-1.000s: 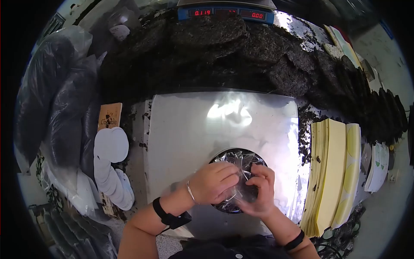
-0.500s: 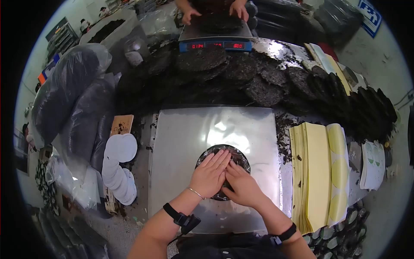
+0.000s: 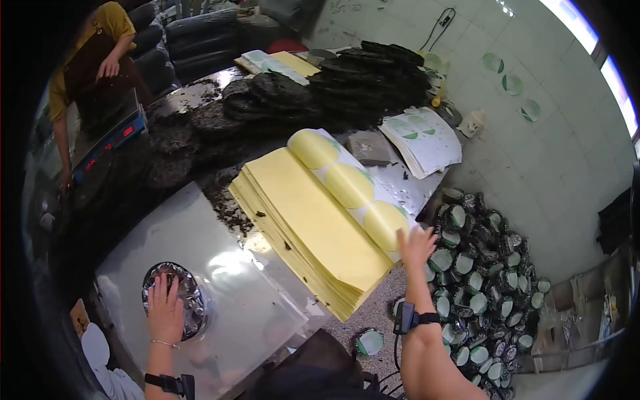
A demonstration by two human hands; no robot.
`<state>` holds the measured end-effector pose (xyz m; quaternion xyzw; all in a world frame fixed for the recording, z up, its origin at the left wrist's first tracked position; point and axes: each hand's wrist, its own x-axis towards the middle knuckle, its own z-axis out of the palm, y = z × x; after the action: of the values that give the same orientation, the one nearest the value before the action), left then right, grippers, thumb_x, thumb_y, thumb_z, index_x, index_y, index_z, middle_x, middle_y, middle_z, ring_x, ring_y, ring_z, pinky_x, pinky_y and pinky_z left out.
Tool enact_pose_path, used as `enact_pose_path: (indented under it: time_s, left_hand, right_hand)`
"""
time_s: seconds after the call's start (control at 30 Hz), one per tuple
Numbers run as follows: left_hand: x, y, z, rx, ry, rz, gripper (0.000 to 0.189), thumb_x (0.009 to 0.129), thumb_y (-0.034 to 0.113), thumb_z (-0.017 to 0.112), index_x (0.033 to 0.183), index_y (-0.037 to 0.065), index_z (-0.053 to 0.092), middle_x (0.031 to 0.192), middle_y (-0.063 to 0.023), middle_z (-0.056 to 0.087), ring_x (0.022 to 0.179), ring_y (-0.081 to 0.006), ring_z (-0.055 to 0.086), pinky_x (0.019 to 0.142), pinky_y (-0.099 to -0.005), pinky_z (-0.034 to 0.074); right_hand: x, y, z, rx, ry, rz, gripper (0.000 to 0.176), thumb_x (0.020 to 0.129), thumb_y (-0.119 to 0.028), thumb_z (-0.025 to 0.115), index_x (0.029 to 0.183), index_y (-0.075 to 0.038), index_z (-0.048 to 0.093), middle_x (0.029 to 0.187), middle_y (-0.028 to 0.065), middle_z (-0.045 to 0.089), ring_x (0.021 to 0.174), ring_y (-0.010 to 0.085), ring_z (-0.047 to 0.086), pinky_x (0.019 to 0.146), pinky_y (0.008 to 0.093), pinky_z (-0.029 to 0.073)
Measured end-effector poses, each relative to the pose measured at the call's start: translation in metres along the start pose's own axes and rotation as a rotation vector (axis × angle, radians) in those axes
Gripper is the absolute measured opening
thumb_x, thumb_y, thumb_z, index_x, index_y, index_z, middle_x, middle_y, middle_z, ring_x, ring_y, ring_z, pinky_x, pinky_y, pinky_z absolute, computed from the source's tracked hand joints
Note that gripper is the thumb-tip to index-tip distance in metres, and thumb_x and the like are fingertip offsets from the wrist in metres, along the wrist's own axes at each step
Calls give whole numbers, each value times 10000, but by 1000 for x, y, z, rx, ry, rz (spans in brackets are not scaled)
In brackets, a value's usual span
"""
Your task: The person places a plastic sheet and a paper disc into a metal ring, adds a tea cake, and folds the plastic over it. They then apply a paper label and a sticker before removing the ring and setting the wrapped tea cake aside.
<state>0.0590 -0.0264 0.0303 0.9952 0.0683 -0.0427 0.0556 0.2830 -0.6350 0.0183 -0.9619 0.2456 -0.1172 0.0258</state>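
My left hand (image 3: 165,310) lies with fingers flat on a round dark disc wrapped in clear film (image 3: 192,303), on a shiny metal sheet (image 3: 233,333). My right hand (image 3: 417,245) has its fingers apart at the lower edge of a label sheet with round yellow stickers (image 3: 385,225); whether it touches the sheet is unclear. That sheet rests on the right side of a thick stack of yellow paper (image 3: 313,223).
Dark round cakes (image 3: 267,97) are piled along the table's far side. Across the table stands a person (image 3: 110,60) beside a scale (image 3: 139,120). Many wrapped discs with green-white labels (image 3: 477,280) lie heaped at the lower right.
The view has swung to the right. My right hand has left the wrapped disc and moved across to the label sheet, while my left hand remains on the disc.
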Motion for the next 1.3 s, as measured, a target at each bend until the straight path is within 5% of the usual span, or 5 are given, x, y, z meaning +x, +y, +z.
enact_pose_path:
  time_s: [0.2,0.33,0.8,1.0,1.3]
  left_hand:
    - [-1,13,-7,-15,-29,-76,611,1010,225,450,1610,132,386,1713,-156,256,1585,-336,216,1299,-491,126]
    - [-1,15,-7,38,-18,-69,611,1012,201,438,1614,128,363,1712,-147,257,1587,-331,211,1302,-477,126]
    - [1,20,-14,-32,2,-79,616,995,225,492,1597,132,400,1701,-161,277,1580,-345,223,1298,-488,124]
    - [-1,15,-28,-153,-62,-64,777,933,419,635,1610,132,382,1705,-180,258,1590,-344,195,1295,-494,117]
    - [-3,15,-19,-154,73,-65,935,825,550,746,1588,121,419,1679,-198,312,1573,-358,239,1284,-505,140]
  right_hand:
    - [-108,-26,-37,429,-391,-1133,400,1011,-399,636,1250,-92,726,1487,317,523,1413,398,513,1149,562,393]
    - [-52,-5,-38,1333,-158,-76,175,992,-154,685,1102,-25,729,708,42,725,640,105,705,520,219,496]
    - [-21,-17,22,115,379,-975,304,887,-84,673,1182,-73,742,1274,64,726,1177,287,686,977,408,560]
    - [84,51,-17,705,163,80,153,986,-140,649,966,0,709,830,146,711,712,288,685,711,387,549]
    - [-27,-21,14,131,277,-989,288,880,-69,699,1162,-30,746,1227,106,742,1148,334,696,956,435,579]
